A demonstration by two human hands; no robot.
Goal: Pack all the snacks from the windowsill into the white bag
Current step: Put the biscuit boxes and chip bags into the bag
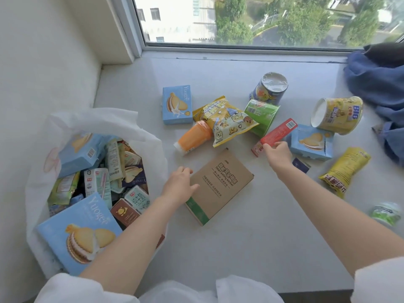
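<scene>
Because the white bag [150, 136] slumps open at the left end of the windowsill [262, 248], its mouth turned up toward me, I can work both hands over the pile and drop things in without holding it open; it already carries blue biscuit boxes, small milk cartons and flat sachets, so I judge the packing well along but not finished. My right hand [278, 154] is out over the middle of the sill, thumb and fingers pinching the near end of the red box [278, 132], which lies slantwise with its far end pointing at the window; I take it by the end because the long narrow shape gives the best purchase there. My left hand [180, 186] hangs with loosely spread fingers at the left edge of the brown cardboard box [220, 184], fingertips touching or nearly touching it; I cannot tell which, and it holds nothing. That box reads as a socket package, so I doubt it is a snack at all. Still loose on the sill are a blue biscuit box [177, 104] near the window, a yellow popcorn bag [227, 121] lying over an orange cup [193, 137], a green packet [261, 115], a foil-lidded can [270, 88], a yellow tub [337, 114] tipped on its side, a second blue box [312, 142] just beside my right hand, a yellow pouch [344, 169] and a small green-white cup [385, 213] at the right edge. Blue cloth [376, 82] is heaped in the far right corner
</scene>
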